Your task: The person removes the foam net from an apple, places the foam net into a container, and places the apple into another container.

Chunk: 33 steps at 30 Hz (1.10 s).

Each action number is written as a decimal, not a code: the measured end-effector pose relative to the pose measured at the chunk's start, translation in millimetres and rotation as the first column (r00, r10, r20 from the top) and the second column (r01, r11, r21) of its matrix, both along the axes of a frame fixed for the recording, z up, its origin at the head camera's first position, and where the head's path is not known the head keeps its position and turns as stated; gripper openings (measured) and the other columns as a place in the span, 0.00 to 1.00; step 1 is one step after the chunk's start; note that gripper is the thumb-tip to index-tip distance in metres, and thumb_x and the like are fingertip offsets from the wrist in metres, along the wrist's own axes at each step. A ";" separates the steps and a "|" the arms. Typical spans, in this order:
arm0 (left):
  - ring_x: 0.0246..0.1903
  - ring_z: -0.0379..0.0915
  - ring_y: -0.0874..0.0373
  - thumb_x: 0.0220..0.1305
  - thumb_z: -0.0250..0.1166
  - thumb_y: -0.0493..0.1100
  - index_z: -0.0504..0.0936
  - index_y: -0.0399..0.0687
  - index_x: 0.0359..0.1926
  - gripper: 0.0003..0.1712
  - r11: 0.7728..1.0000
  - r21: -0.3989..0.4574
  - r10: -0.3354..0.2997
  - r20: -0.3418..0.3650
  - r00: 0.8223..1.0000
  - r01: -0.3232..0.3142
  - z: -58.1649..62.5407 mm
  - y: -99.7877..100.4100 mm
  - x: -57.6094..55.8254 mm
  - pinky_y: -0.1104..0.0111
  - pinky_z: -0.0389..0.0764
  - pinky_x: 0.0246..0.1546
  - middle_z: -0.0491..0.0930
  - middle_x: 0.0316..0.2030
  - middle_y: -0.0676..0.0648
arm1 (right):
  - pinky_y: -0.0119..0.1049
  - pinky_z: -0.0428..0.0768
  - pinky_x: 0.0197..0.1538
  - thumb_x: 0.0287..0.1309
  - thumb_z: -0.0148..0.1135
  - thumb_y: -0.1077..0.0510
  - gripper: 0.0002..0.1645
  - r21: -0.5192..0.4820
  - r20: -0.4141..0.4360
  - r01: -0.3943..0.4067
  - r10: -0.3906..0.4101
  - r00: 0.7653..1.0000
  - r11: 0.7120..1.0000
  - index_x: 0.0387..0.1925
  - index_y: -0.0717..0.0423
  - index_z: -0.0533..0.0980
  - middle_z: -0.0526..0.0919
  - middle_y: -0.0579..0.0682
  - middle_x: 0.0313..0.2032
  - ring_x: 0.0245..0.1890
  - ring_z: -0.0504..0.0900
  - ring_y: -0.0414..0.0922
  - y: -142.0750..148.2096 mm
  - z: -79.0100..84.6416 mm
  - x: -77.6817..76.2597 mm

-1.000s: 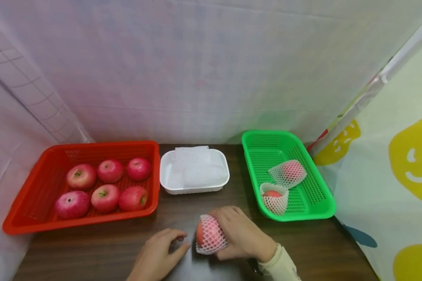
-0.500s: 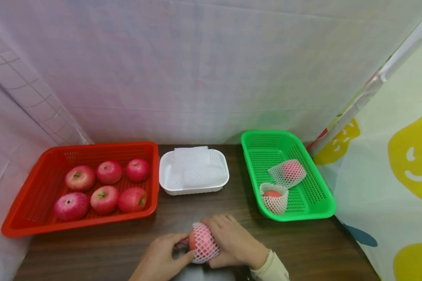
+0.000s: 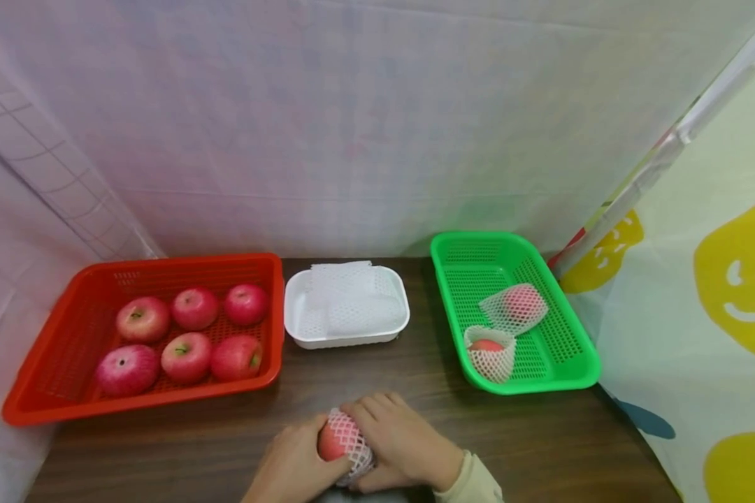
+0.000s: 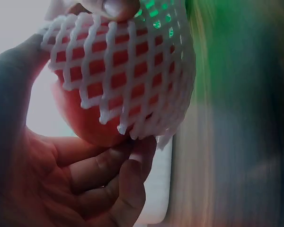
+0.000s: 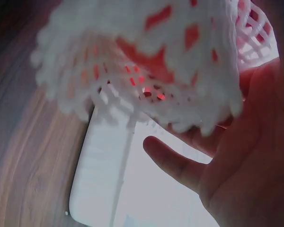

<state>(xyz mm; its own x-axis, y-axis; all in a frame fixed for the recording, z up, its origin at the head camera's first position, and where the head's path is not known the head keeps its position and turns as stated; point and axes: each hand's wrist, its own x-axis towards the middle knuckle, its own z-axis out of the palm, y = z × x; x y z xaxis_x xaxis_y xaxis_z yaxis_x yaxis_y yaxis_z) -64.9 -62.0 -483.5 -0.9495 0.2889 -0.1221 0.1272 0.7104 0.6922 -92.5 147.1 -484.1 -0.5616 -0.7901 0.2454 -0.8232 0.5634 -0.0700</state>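
Note:
Near the front of the table, both hands hold one red apple [image 3: 331, 445] partly covered by a white foam net sleeve [image 3: 352, 443]. My left hand [image 3: 289, 461] grips it from the left, where bare skin of the fruit shows. From the other side my right hand [image 3: 405, 443] holds the netted part. In the left wrist view the net [image 4: 128, 71] covers the apple's upper part, and fingertips pinch its edge below. The right wrist view shows the net's loose, open end [image 5: 132, 52] hanging past the fruit, with a finger [image 5: 175, 163] extended beneath.
A red basket [image 3: 277, 300] with several bare apples stands left. In the middle, a white tray [image 3: 346, 342] holds foam nets [image 3: 358, 300]. On the right, a green basket [image 3: 566, 381] contains two netted apples [image 3: 522, 304]. Curtains [image 3: 352, 140] enclose the table's back and sides.
The apple has shifted left and toward the person in the right hand. My left hand, apart from it at first, has come up and taken hold of it.

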 end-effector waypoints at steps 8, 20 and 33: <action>0.34 0.77 0.59 0.46 0.76 0.51 0.77 0.36 0.58 0.39 0.995 0.095 -0.011 0.120 0.993 0.000 -3.7 -10.2 -1.3 0.61 0.80 0.35 0.82 0.40 0.49 | 0.40 0.75 0.54 0.47 0.68 0.25 0.55 -0.021 0.080 -0.026 0.027 0.996 0.999 0.67 0.54 0.68 0.78 0.44 0.52 0.51 0.75 0.42 7.5 -0.4 1.3; 0.37 0.77 0.60 0.50 0.78 0.55 0.80 0.43 0.57 0.36 0.977 0.177 0.089 0.168 0.982 -0.118 -4.9 -30.4 -1.6 0.63 0.80 0.37 0.83 0.43 0.49 | 0.35 0.74 0.56 0.60 0.70 0.52 0.13 -0.169 0.141 -0.089 0.114 0.983 0.982 0.44 0.50 0.79 0.82 0.41 0.41 0.46 0.78 0.39 18.9 -0.4 -3.9; 0.36 0.77 0.57 0.50 0.72 0.72 0.74 0.44 0.65 0.51 0.909 0.084 0.384 0.210 0.899 -0.408 3.8 -64.3 -3.3 0.64 0.78 0.33 0.83 0.45 0.44 | 0.38 0.78 0.48 0.51 0.73 0.55 0.14 -0.186 0.027 -0.068 0.074 0.997 0.980 0.40 0.50 0.78 0.80 0.41 0.36 0.39 0.78 0.40 34.6 16.3 -26.8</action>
<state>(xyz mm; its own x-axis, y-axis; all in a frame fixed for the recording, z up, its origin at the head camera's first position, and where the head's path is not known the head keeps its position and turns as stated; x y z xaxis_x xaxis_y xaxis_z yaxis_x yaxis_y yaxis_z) -68.2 -126.3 -479.7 -0.9522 -0.0825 -0.2941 -0.2854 0.5831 0.7606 -119.2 181.7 -467.8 -0.5162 -0.7709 0.3731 -0.8560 0.4783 -0.1961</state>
